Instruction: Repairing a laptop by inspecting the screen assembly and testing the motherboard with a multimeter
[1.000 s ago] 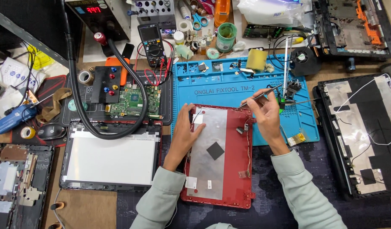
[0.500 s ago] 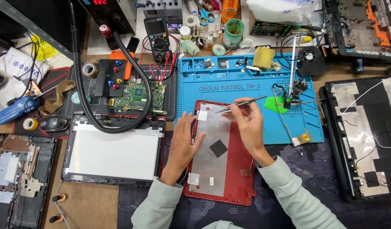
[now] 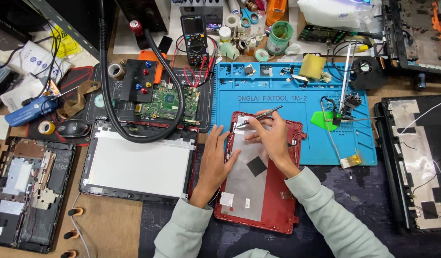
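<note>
Left hand point(image 3: 215, 155): flat and open, pressing the left edge of the red laptop lid point(image 3: 261, 205).
Right hand point(image 3: 273, 136): pinching metal tweezers point(image 3: 258, 116) at the lid's top.
Lid: on the worktop, overlapping the blue mat point(image 3: 297, 91).

Two bare hands, left point(image 3: 219, 155) and right point(image 3: 273, 138), no gloves, rings or watch in view. Both arms wear long pale grey-green sleeves point(image 3: 325, 210) of soft, slightly creased fabric. Plain cuffs end at the wrists; no markings visible.
</note>
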